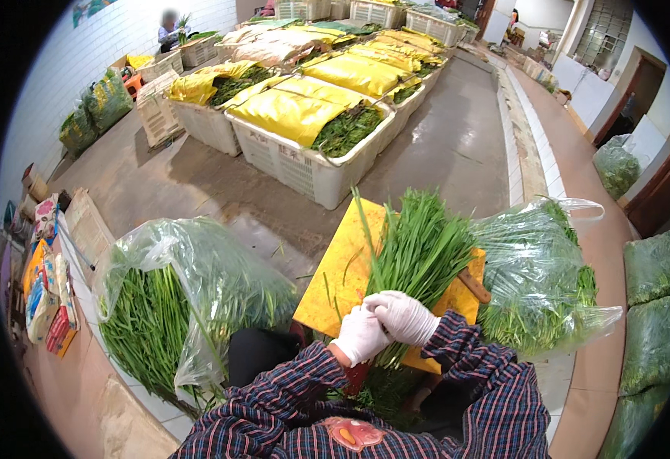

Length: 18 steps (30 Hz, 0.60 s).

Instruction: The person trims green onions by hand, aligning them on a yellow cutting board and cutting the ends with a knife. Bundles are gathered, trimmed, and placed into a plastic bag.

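In white gloves, my left hand and my right hand meet at the near edge of a yellow board. The fingers of both are closed together, and what they pinch between them is hidden. Just beyond them a thick bunch of green garlic chives lies across the board, leaves pointing away from me. Some of its lower ends show beneath my right hand. To the right of the bunch, a wooden handle rests at the board's edge. A few loose stalks lie on the board's left part.
Plastic bags of chives stand close by, one bag at left and another bag at right. White crates with yellow covers fill the floor ahead. More bagged greens line the far right. Another person sits at the back left.
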Tool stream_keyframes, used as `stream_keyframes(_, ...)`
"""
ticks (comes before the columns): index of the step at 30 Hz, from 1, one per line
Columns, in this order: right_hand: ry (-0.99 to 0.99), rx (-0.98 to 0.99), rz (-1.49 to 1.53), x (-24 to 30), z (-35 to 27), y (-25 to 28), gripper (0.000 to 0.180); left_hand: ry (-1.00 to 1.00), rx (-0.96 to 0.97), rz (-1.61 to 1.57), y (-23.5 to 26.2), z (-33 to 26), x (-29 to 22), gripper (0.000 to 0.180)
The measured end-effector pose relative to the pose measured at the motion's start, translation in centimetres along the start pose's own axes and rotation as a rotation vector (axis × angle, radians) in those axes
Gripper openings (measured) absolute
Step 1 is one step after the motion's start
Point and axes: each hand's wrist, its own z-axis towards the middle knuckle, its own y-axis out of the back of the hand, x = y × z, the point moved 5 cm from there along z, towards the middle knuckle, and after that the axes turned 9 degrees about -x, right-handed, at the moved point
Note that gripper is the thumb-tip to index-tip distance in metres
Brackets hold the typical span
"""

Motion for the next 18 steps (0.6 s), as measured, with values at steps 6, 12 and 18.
stream_keyframes(6, -0.089, -0.155, -0.260, 0.9, -2.7, -0.5, 0.013, -0.013, 0.050, -0.484, 2.3, -0.7, 1.0, 0.060)
stream_keyframes(12, -0.124, -0.179, -0.255, 0.8, -3.6, -0.4, 0.009, 0.840, -0.189, -0.992, 1.6, -1.4, 7.1, 0.028)
stream_keyframes(18, -0.196, -0.264, -0.172, -0.1, -3.0, -1.1, 0.012, 0.575, -0.083, -0.187, -1.5, 1.4, 10.0, 0.027)
